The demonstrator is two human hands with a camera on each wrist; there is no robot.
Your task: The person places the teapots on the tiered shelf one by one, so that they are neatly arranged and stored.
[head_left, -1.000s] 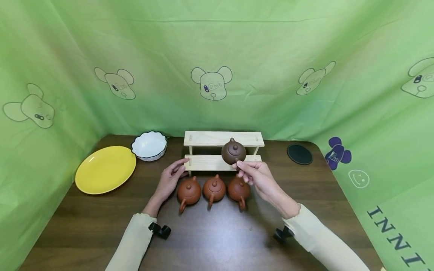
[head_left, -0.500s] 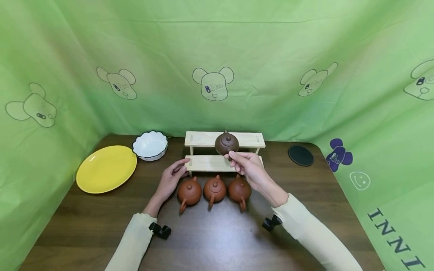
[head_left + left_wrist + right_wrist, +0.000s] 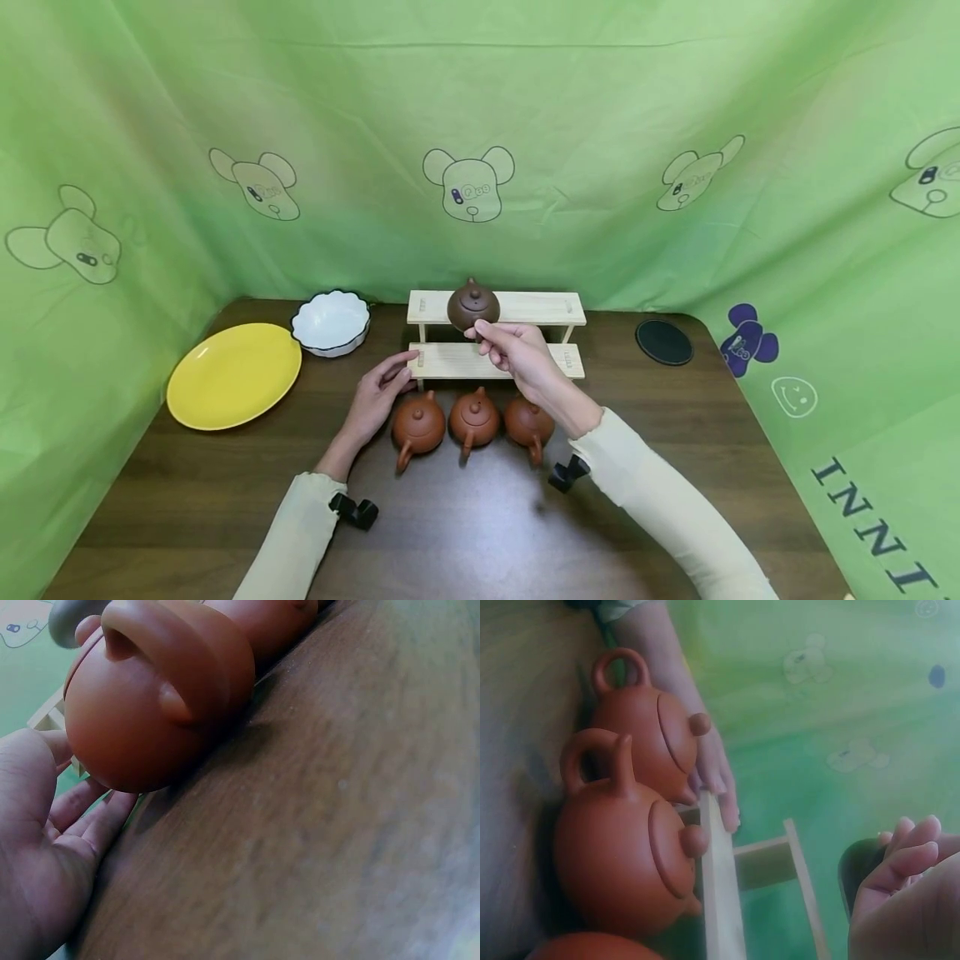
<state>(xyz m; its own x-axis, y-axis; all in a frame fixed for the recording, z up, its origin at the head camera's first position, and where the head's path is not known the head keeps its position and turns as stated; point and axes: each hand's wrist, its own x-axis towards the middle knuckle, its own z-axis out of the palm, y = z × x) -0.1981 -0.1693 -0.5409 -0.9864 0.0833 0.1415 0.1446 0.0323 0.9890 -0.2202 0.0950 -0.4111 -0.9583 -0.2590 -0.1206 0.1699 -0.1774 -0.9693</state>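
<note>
In the head view my right hand (image 3: 517,354) pinches the handle of a dark brown teapot (image 3: 472,308), raised upright over the upper tier of a two-step wooden display stand (image 3: 457,361). The right wrist view shows only part of the dark teapot (image 3: 855,870) behind my fingers. My left hand (image 3: 378,400) holds the left end of the lower tier between thumb and fingers. Three reddish-brown teapots, left (image 3: 417,423), middle (image 3: 474,419) and right (image 3: 529,423), stand in a row before the stand, handles toward me. My right forearm partly covers the right one.
A yellow oval plate (image 3: 234,377) lies at the left on the brown wooden table (image 3: 465,533). Behind it stands a white scalloped bowl (image 3: 330,323). A dark oval coaster (image 3: 663,342) lies at the back right. Green printed cloth (image 3: 472,100) encloses the table's back and sides.
My right hand has carried the dark teapot left and farther back, from over the lower tier to over the upper one. My left hand stays at the stand's left end.
</note>
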